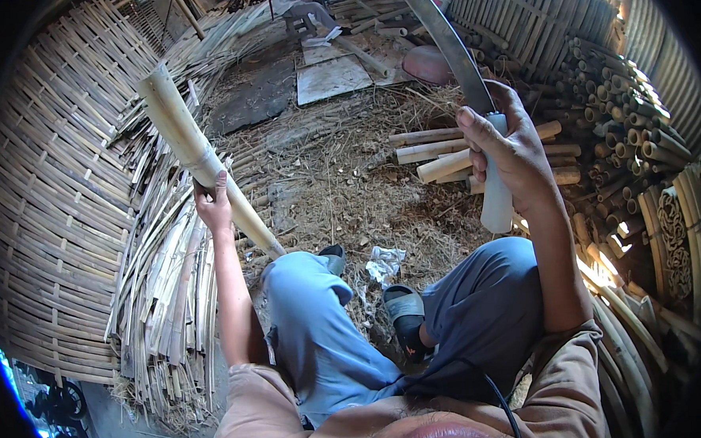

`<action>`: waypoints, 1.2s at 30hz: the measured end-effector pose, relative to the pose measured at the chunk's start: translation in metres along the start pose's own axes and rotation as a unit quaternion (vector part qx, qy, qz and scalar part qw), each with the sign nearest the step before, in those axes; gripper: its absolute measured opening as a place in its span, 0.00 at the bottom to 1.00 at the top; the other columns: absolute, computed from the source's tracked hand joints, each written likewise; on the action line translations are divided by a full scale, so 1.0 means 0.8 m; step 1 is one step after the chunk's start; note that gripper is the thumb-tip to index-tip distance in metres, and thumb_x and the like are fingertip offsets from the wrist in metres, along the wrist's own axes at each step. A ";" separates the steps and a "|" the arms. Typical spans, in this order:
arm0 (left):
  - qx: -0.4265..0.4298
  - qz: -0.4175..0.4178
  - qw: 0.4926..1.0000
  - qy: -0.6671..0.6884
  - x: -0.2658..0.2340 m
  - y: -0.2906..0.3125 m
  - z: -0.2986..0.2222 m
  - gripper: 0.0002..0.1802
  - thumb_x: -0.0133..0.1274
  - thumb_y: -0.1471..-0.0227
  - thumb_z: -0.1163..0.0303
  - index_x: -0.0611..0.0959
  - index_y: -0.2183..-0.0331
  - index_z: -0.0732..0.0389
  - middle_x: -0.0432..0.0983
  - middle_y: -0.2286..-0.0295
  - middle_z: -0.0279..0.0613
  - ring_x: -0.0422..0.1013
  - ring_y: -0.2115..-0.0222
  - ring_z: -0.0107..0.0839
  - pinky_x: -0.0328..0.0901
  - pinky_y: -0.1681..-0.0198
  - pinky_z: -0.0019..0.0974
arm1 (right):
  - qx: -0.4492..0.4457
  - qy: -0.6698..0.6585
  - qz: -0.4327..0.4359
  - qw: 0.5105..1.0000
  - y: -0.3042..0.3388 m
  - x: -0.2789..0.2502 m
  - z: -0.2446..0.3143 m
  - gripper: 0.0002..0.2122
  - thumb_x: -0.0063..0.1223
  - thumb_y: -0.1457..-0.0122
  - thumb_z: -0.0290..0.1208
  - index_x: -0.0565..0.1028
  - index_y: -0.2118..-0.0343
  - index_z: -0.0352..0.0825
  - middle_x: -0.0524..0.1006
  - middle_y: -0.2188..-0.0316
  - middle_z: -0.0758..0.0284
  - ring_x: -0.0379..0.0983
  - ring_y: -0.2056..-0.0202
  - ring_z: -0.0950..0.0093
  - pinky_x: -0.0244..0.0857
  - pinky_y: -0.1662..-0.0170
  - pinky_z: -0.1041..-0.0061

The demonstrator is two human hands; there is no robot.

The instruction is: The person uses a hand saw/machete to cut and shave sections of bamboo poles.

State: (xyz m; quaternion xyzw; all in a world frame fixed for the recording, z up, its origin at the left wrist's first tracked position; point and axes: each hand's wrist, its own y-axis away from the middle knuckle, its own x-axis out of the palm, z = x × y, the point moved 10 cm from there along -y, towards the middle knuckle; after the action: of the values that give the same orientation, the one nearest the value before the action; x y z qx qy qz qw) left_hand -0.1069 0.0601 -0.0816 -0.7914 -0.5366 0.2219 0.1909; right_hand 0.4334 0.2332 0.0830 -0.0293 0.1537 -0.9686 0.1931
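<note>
My left hand is closed around a thick bamboo pole, pale yellow with a node ring just above my grip. The pole slants from the upper left down to beside my left knee. In my right hand is a machete, raised over the right side. Its long dark blade curves upward, and its pale, whitish-blue handle pokes out below my fist. Blade and bamboo are well apart. Some of the fingers around the handle are hidden.
Split bamboo strips lie heaped at left beside a woven bamboo wall. Cut bamboo lengths rest ahead on the right, near a stack of poles. Shavings cover the ground. A person sits at the far end.
</note>
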 end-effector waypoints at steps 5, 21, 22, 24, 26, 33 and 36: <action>-0.193 -0.086 0.965 0.158 -0.007 0.087 0.032 0.67 0.63 0.49 0.38 0.36 0.29 0.52 0.36 0.30 0.56 0.51 0.33 0.52 0.54 0.32 0.53 | 0.015 0.010 0.019 1.000 0.006 0.008 -0.004 0.38 0.70 0.44 0.45 0.60 0.40 0.30 0.73 0.78 0.72 0.67 0.83 0.85 0.63 0.81 0.81; -0.448 -0.088 0.483 0.748 0.202 0.156 0.215 0.26 0.50 0.45 0.53 0.80 0.52 0.62 0.80 0.55 0.52 0.78 0.55 0.51 0.72 0.47 0.58 | 0.021 0.040 -0.038 0.998 0.001 0.004 -0.014 0.35 0.69 0.43 0.42 0.60 0.41 0.31 0.72 0.75 0.72 0.68 0.81 0.86 0.63 0.83 0.82; -0.448 -0.087 0.483 0.747 0.200 0.147 0.211 0.26 0.50 0.45 0.53 0.80 0.52 0.62 0.80 0.55 0.52 0.78 0.55 0.51 0.72 0.47 0.58 | 0.018 0.025 -0.052 0.998 -0.001 0.002 -0.015 0.35 0.69 0.43 0.41 0.60 0.41 0.32 0.72 0.75 0.72 0.68 0.81 0.86 0.63 0.83 0.82; -0.450 -0.023 0.486 0.749 0.198 0.135 0.178 0.30 0.49 0.43 0.49 0.77 0.47 0.61 0.78 0.52 0.53 0.75 0.51 0.52 0.69 0.44 0.61 | 0.023 0.010 -0.062 0.998 0.001 -0.004 -0.020 0.34 0.69 0.43 0.41 0.60 0.42 0.32 0.72 0.75 0.72 0.68 0.81 0.87 0.63 0.82 0.82; -0.414 -0.023 0.565 0.713 0.202 0.145 0.140 0.32 0.49 0.42 0.46 0.74 0.46 0.61 0.74 0.48 0.52 0.71 0.46 0.50 0.64 0.41 0.63 | 0.004 -0.023 -0.110 0.994 0.002 -0.027 -0.026 0.30 0.69 0.42 0.40 0.63 0.44 0.35 0.71 0.77 0.73 0.68 0.82 0.86 0.62 0.82 0.82; -0.274 -0.044 0.768 0.577 0.127 0.092 0.010 0.37 0.51 0.41 0.43 0.65 0.41 0.58 0.65 0.45 0.47 0.64 0.43 0.45 0.57 0.35 0.59 | 0.021 -0.016 -0.128 0.991 -0.011 -0.030 -0.065 0.25 0.67 0.41 0.36 0.62 0.48 0.38 0.71 0.76 0.73 0.67 0.82 0.86 0.62 0.83 0.81; -0.236 -0.058 0.801 0.547 0.122 0.070 -0.049 0.38 0.54 0.44 0.43 0.67 0.42 0.58 0.67 0.46 0.48 0.65 0.44 0.46 0.59 0.38 0.61 | 0.016 0.020 -0.121 0.992 -0.012 -0.038 -0.088 0.29 0.67 0.42 0.37 0.61 0.45 0.34 0.72 0.73 0.70 0.69 0.80 0.85 0.64 0.83 0.81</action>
State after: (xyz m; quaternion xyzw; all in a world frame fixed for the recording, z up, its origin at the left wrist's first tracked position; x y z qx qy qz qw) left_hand -0.0105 0.1291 -0.0932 -0.7692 -0.4240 -0.3931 0.2721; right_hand 0.4499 0.2737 0.0189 -0.0248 0.1374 -0.9876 0.0717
